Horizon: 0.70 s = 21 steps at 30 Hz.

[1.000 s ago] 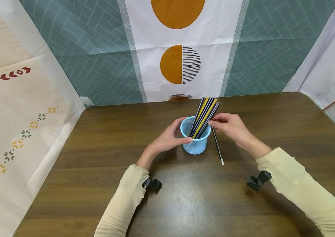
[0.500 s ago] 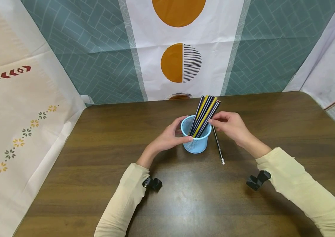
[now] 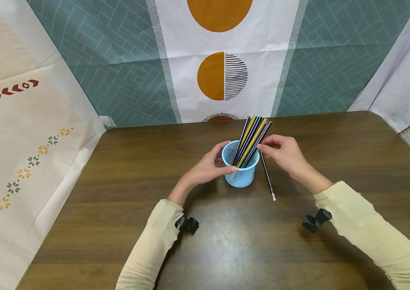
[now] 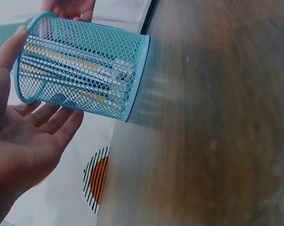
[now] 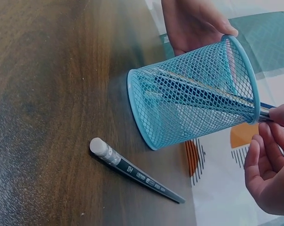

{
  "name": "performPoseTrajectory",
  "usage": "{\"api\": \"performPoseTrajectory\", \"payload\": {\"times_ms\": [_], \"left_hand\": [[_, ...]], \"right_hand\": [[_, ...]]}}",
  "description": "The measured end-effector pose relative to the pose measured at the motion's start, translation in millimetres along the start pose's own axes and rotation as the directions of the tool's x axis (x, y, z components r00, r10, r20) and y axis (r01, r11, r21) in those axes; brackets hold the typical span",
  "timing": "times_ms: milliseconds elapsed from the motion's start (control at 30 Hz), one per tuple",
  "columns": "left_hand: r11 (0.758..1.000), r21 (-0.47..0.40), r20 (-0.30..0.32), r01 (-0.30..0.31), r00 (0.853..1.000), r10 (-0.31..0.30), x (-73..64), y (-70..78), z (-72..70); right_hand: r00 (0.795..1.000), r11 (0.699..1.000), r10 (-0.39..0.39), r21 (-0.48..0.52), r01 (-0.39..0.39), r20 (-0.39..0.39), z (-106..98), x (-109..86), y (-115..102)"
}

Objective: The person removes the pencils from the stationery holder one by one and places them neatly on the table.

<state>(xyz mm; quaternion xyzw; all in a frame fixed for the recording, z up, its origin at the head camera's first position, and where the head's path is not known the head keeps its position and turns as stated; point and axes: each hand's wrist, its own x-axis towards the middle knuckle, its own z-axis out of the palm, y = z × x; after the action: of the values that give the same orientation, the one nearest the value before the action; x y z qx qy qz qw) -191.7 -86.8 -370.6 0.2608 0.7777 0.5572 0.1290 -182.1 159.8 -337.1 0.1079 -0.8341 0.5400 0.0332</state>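
on our far left hangs 1 cream cloth (image 3: 40, 189) with a line of printed flowers. then we see the left hand (image 3: 208, 167), 1 of 2: its thumb at the rim and its fingers round the far wall, it grips 1 light-blue mesh pencil cup (image 3: 240, 177), which stands upright on the wood-grain table (image 3: 136, 177). the head view half hides those fingers; the left wrist view shows us more of them. inside the cup, 1 bundle of striped pencils (image 3: 251, 141) leans to the right, dark, white and yellow; they overlap too much for us to count, though 2 yellow stripes stand out. just right of the cup, 1 loose dark pencil (image 3: 269, 181) lies on the table. the right wrist view gives us its white eraser (image 5: 98, 147) up close and the barrel's print: 2 characters look like "hb", the rest too small to read. farthest right, the right hand (image 3: 286, 155) pinches the bundle near the rim between thumb and fingertips; how many pencils, we cannot tell.
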Motion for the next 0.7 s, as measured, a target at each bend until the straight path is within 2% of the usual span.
{"api": "performPoseTrajectory", "payload": {"times_ms": [433,700], "left_hand": [[1.000,-0.014,0.007,0.005,1.000,-0.005,-0.4,0.6,0.0],[1.000,-0.019,0.011,0.009,1.000,-0.009,-0.5,1.7,-0.3]], "right_hand": [[1.000,0.999,-0.021,0.032,0.021,-0.002,-3.8,-2.1,-4.2],[0.999,0.998,-0.053,0.016,0.053,-0.005,-5.4,-1.7,-4.1]]}}
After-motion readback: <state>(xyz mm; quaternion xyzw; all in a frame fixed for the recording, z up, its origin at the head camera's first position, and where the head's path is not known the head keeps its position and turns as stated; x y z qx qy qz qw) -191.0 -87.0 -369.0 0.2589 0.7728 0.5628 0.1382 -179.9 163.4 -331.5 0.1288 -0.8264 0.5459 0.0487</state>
